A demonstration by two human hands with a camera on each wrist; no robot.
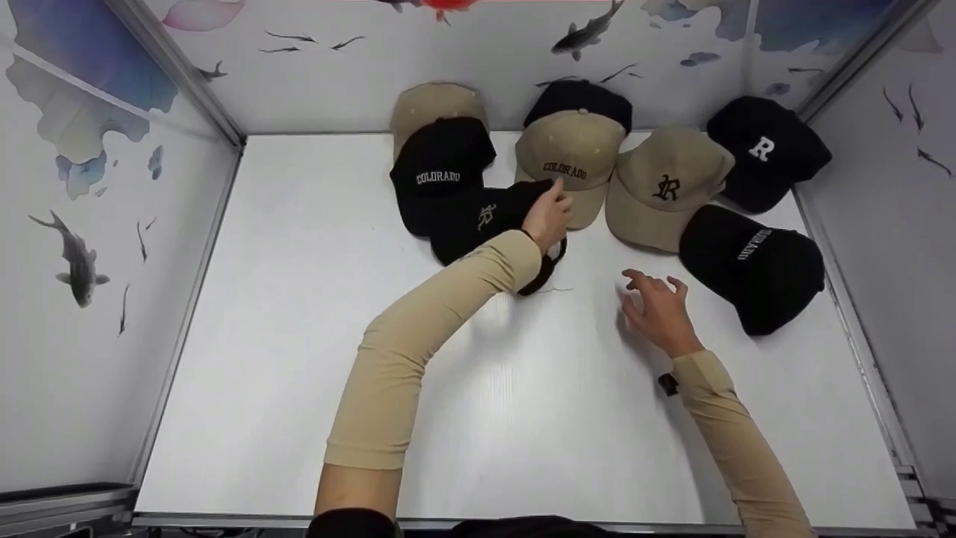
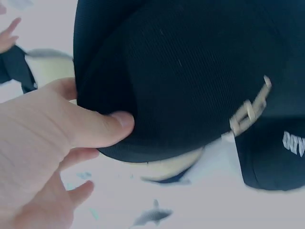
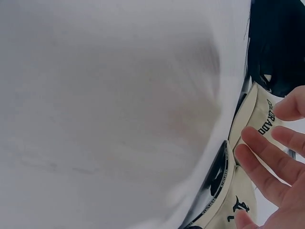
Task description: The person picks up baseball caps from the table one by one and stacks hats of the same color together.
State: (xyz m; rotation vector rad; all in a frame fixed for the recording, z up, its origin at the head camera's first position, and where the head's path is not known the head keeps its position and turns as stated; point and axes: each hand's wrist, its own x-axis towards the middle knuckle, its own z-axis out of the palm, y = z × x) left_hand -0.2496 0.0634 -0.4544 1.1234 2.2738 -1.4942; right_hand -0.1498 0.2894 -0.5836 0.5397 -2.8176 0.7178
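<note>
Left hand (image 1: 549,217) grips black fabric cap with beige emblem (image 1: 489,217)

The thumb presses on the cap's cloth near its edge. In the head view, the cap overlaps a black cap lettered COLORADO in white (image 1: 439,161), just beside a beige cap lettered COLORADO in black (image 1: 571,146). The right hand (image 1: 661,312), fingers loosely spread, hovers over the smooth white table (image 1: 523,418).

Black cap (image 1: 511,205) (pale monogram (image 1: 487,217) on front), tilted, pinched by left hand (image 1: 549,218).

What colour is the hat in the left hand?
The hat is black, seen best in the head view.
</note>
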